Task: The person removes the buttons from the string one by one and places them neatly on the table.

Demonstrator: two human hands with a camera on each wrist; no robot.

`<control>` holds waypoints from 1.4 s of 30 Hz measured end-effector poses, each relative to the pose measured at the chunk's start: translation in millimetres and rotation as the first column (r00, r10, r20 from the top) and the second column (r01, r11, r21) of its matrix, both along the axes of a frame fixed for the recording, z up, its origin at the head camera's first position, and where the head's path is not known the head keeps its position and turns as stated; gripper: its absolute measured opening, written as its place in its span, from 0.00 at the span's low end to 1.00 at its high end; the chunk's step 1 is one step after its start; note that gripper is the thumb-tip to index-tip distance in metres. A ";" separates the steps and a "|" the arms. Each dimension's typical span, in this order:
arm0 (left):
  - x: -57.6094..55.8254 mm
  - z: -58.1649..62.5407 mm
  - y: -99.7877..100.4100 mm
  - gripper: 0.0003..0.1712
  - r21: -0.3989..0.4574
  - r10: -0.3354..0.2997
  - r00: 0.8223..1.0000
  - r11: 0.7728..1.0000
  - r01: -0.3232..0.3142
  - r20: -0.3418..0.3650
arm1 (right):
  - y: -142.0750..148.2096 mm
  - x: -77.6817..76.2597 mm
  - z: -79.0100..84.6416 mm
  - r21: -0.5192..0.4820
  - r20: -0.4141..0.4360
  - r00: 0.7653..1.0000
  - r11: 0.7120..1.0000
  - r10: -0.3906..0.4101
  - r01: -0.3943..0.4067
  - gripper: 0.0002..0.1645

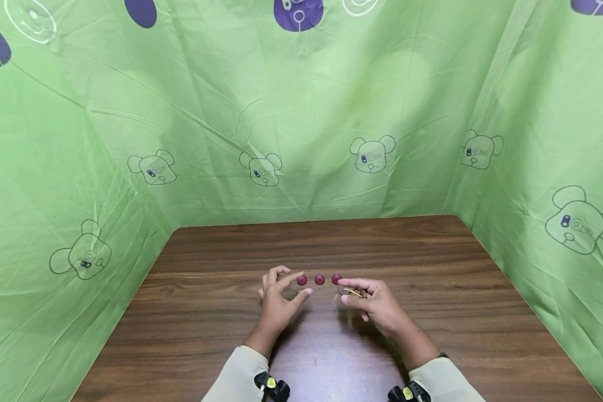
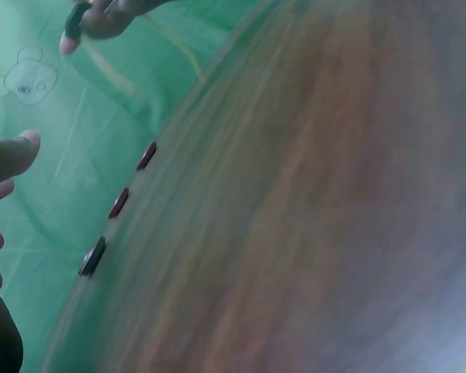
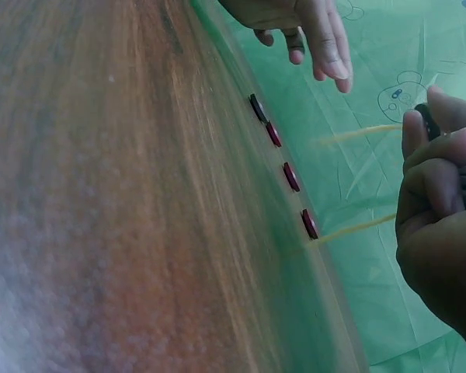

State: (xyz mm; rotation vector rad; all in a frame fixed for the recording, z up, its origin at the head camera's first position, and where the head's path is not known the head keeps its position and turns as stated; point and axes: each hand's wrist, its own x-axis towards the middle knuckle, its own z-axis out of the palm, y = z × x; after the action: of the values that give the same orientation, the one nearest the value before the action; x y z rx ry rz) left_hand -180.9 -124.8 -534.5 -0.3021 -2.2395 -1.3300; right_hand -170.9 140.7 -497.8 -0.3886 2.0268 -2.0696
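Observation:
Three small dark red discs, the left [image 1: 302,280], middle [image 1: 320,280] and right [image 1: 336,279], lie in a row on the wooden table [image 1: 221,257]. The right wrist view also shows a darker disc [image 3: 257,109] at the row's left-hand end. My left hand [image 1: 278,298] is by the left red disc, thumb and forefinger spread apart with nothing between them. My right hand [image 1: 377,304], beside the right disc, pinches a small dark round piece [image 3: 428,121] between thumb and forefinger. Yellow string [image 3: 365,225] trails from that hand.
Green cloth [image 1: 311,111] printed with bear faces hangs around the back and sides of the table. Both forearms, in pale sleeves [image 1: 238,374], reach in from the front edge, with black devices [image 1: 272,386] strapped at the wrists.

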 end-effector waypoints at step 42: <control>22.4 19.6 47.0 0.19 0.152 -0.280 0.960 0.950 0.275 0.015 | -2.4 0.2 0.9 0.072 -0.009 0.999 0.997 -0.042 0.043 0.20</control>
State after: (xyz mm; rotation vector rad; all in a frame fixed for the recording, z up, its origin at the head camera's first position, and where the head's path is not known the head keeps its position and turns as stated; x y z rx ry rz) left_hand -158.5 -77.9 -514.9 -0.5600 -2.1710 -1.6498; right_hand -170.7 138.3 -496.9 -0.3443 2.1249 -2.0155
